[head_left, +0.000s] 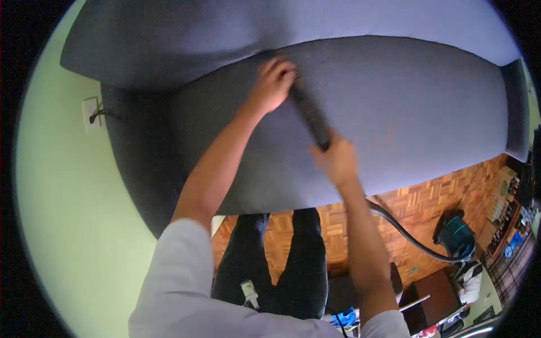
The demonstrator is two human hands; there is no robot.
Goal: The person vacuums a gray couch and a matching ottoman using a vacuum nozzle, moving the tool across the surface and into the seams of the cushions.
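Observation:
A dark vacuum cleaner tube (310, 114), smeared by motion, slants over the seat of a grey sofa (428, 107). My left hand (274, 84) is closed around its far end, close to the seam where seat and backrest meet. Lower and to the right, my right hand (338, 160) grips the near end. What the far end of the tube carries is hidden under my left hand. From beneath the seat's front edge a black ribbed hose (403, 230) curves right to a dark vacuum cleaner (455, 234) on the floor.
At the left, a wall outlet (91, 112) with a plugged-in black cord sits beside the sofa's arm. Below the seat lies a parquet floor (434, 188). Shelves with small items (504, 217) and a dark brown piece of furniture (437, 296) stand at the right.

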